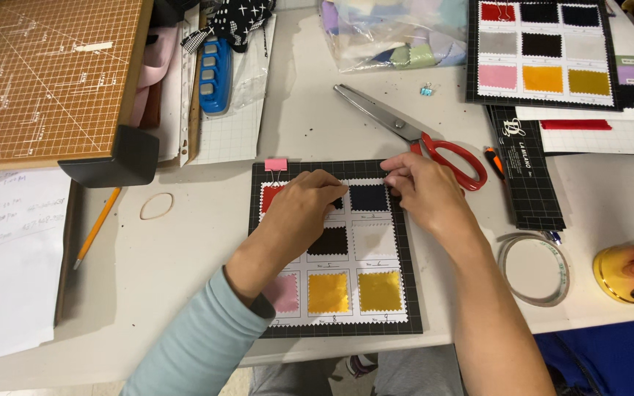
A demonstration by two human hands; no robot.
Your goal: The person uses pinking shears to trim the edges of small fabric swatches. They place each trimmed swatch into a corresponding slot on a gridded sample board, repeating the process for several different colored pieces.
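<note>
A black card [405, 293] with a white sheet of pinked fabric swatches lies in front of me, held at its top left by a pink clip [276, 164]. My left hand [299, 213] rests flat over the upper left swatches, covering part of a red one [268, 195]. My right hand [423, 192] sits at the card's upper right edge, fingertips pinched beside a navy swatch [369, 197]. Black [329, 240], white, pink [285, 293] and two gold swatches [329, 292] show below.
Red-handled pinking shears [412, 136] lie just beyond my right hand. A second swatch card [541, 51], a bag of fabric scraps [394, 33], a tape roll [536, 268], a brown cutting mat [45, 73], a pencil [97, 227] and a rubber band [156, 206] surround the work.
</note>
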